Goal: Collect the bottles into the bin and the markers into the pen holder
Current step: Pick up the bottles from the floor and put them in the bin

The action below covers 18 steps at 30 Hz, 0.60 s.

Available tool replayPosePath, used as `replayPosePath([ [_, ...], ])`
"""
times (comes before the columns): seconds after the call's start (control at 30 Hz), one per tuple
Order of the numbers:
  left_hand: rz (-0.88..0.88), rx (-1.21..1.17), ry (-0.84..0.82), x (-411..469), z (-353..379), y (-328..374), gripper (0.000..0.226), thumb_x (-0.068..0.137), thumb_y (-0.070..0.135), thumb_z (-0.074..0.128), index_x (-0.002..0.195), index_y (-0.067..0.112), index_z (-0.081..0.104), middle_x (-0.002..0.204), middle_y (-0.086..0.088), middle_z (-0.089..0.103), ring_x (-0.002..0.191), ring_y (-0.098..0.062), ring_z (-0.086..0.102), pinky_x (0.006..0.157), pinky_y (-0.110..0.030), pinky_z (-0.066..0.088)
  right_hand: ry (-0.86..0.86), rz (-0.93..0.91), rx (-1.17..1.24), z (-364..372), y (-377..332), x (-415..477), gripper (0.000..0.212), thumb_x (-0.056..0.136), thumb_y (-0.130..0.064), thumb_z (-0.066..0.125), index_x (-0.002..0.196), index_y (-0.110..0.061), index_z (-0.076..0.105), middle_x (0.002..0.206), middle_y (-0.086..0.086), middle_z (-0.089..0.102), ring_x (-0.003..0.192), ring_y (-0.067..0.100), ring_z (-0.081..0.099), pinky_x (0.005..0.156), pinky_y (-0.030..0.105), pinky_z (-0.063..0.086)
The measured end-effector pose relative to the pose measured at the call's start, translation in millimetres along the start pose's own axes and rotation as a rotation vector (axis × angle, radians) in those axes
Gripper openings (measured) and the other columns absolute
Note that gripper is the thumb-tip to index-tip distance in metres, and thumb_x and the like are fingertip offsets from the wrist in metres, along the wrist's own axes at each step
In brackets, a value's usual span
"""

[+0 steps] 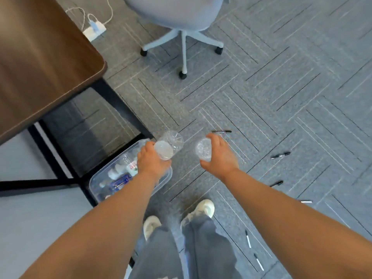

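My left hand [151, 160] grips a clear plastic bottle [170, 144], held over the right edge of a clear bin [94, 183] on the floor. Several bottles lie inside the bin. My right hand [218, 156] holds a second clear bottle [203, 148], seen end-on, above the carpet to the right of the bin. Black markers lie scattered on the carpet: one beyond my right hand [221, 131], one farther right [280, 155], another nearer [276, 183]. Two white markers [248, 238] [258, 261] lie by my right leg. No pen holder is in view.
A brown table [40, 63] with black legs stands at the left, the bin beside its leg. A grey swivel chair [182, 37] stands ahead. A white power strip [94, 30] with cables lies on the floor. My feet [205, 208] stand just behind the bin.
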<state>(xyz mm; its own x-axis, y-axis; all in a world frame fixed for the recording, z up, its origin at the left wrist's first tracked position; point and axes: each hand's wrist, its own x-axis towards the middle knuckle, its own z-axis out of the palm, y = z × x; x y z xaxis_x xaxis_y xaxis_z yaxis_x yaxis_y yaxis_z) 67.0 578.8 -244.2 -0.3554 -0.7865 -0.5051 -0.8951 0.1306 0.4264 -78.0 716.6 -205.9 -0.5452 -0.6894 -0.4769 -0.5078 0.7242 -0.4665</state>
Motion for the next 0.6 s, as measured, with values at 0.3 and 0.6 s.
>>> replayPosePath([
  [0.3, -0.238, -0.090, 0.110, -21.2, -68.0, -156.0, 0.078, 0.058, 0.032, 0.086, 0.120, 0.006, 0.047, 0.122, -0.016, 0.055, 0.115, -0.035, 0.052, 0.097, -0.045, 0.047, -0.058, -0.001, 0.025, 84.9, -97.3, -15.8, 0.077, 0.081, -0.034, 0.068, 0.141, -0.014, 0.024, 0.145, 0.008, 0.033, 0.116, 0.033, 0.054, 0.087, 0.040, 0.048],
  [0.6, -0.440, -0.207, 0.228, -58.8, -87.7, -284.8, 0.081, 0.063, 0.033, 0.084, 0.124, 0.004, 0.040, 0.124, -0.018, 0.048, 0.113, -0.039, 0.050, 0.093, -0.046, 0.046, -0.148, 0.184, 0.258, 198.7, -168.1, -33.3, 0.082, 0.081, -0.043, 0.068, 0.142, -0.013, 0.022, 0.144, 0.012, 0.040, 0.125, 0.035, 0.048, 0.098, 0.044, 0.044],
])
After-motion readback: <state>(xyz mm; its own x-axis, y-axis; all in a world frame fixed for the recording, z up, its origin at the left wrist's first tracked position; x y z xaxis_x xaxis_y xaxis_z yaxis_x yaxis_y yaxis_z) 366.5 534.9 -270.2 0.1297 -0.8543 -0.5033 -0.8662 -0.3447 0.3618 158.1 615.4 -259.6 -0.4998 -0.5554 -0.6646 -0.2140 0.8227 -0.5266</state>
